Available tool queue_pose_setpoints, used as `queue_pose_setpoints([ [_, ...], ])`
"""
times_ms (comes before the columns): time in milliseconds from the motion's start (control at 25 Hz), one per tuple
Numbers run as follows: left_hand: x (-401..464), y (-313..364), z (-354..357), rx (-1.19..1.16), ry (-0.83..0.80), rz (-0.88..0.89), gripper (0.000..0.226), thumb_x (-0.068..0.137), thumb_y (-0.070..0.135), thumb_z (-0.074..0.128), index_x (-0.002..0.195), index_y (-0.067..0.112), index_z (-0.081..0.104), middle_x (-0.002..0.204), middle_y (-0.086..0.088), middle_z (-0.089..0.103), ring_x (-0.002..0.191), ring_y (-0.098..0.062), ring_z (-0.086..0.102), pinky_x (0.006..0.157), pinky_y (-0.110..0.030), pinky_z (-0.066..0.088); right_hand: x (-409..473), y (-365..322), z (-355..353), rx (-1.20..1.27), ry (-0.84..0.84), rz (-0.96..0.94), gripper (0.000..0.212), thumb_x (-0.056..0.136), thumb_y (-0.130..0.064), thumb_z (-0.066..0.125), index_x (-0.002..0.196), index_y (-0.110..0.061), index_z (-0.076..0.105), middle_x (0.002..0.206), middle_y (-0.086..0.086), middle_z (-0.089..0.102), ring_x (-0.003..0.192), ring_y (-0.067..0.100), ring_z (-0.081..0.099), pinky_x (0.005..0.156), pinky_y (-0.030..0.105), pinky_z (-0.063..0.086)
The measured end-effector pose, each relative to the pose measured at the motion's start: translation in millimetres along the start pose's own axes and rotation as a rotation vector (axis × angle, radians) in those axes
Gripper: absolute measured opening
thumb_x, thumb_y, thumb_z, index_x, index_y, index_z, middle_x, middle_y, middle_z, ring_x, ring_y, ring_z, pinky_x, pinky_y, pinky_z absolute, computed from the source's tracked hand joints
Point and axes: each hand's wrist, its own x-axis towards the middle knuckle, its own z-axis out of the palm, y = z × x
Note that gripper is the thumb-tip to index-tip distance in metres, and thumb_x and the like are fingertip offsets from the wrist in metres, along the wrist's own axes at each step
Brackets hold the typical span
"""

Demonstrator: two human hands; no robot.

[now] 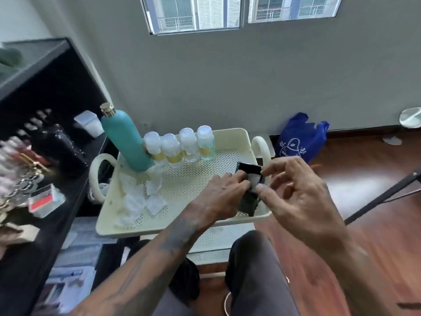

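Over the right end of a cream perforated cart tray (182, 179), both hands work on a small black box (248, 168) with something white (254, 179) at its opening. My left hand (218, 197) grips the box's lower part. My right hand (293, 190) pinches the white piece and the box's edge between thumb and forefinger. On the tray stand a tall teal bottle (126, 142) with a gold cap and a row of several small clear-capped bottles (180, 147). Several small white packets (141, 199) lie at the tray's front left.
A black shelf unit (34, 156) with bottles and small items stands at the left. A blue bag (300, 140) leans on the grey wall at the right, above wooden floor. A dark stand leg (382, 197) crosses at the right. My knees sit below the tray.
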Motion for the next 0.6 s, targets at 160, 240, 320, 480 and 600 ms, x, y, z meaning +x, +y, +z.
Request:
queue_pose_setpoints([
  [160, -42, -25, 4, -0.026, 0.277, 0.103, 0.052, 0.084, 0.001, 0.053, 0.134, 0.014, 0.054, 0.147, -0.011, 0.045, 0.122, -0.026, 0.051, 0.097, -0.039, 0.048, 46, 49, 17, -0.358, -0.437, 0.200, 0.085, 0.076, -0.031, 0.071, 0.149, -0.025, 0.029, 0.156, -0.002, 0.023, 0.142, 0.017, 0.026, 0.115, 0.028, 0.023],
  [240, -66, -57, 9, -0.087, 0.406, -0.038, 0.040, 0.084, 0.005, 0.058, 0.122, 0.016, 0.063, 0.127, -0.005, 0.060, 0.109, -0.022, 0.059, 0.086, -0.036, 0.054, 60, 56, 22, -0.362, -0.505, 0.208, 0.088, 0.076, -0.040, 0.073, 0.150, -0.025, 0.028, 0.154, -0.008, 0.029, 0.137, 0.014, 0.032, 0.113, 0.029, 0.026],
  [320, -90, -96, 17, -0.188, 0.324, -0.383, 0.028, 0.087, 0.014, 0.062, 0.114, 0.018, 0.068, 0.115, 0.001, 0.062, 0.104, -0.019, 0.060, 0.082, -0.037, 0.055, 69, 59, 24, -0.343, -0.547, 0.232, 0.088, 0.071, -0.044, 0.077, 0.146, -0.027, 0.035, 0.149, -0.010, 0.037, 0.132, 0.014, 0.040, 0.111, 0.034, 0.034],
  [480, -115, -150, 45, -0.259, -0.073, -0.710, 0.034, 0.090, 0.029, 0.062, 0.120, 0.011, 0.067, 0.128, -0.003, 0.054, 0.112, -0.023, 0.059, 0.095, -0.040, 0.049, 85, 54, 32, -0.290, -0.536, 0.286, 0.087, 0.067, -0.040, 0.083, 0.143, -0.030, 0.041, 0.144, -0.007, 0.044, 0.126, 0.014, 0.045, 0.109, 0.036, 0.037],
  [600, -117, -160, 60, -0.351, 0.019, -0.737, 0.029, 0.090, 0.026, 0.064, 0.113, 0.008, 0.070, 0.120, -0.003, 0.058, 0.104, -0.022, 0.061, 0.093, -0.040, 0.052, 91, 49, 43, -0.265, -0.536, 0.300, 0.089, 0.069, -0.036, 0.084, 0.144, -0.029, 0.038, 0.145, -0.005, 0.044, 0.128, 0.014, 0.045, 0.107, 0.033, 0.034],
])
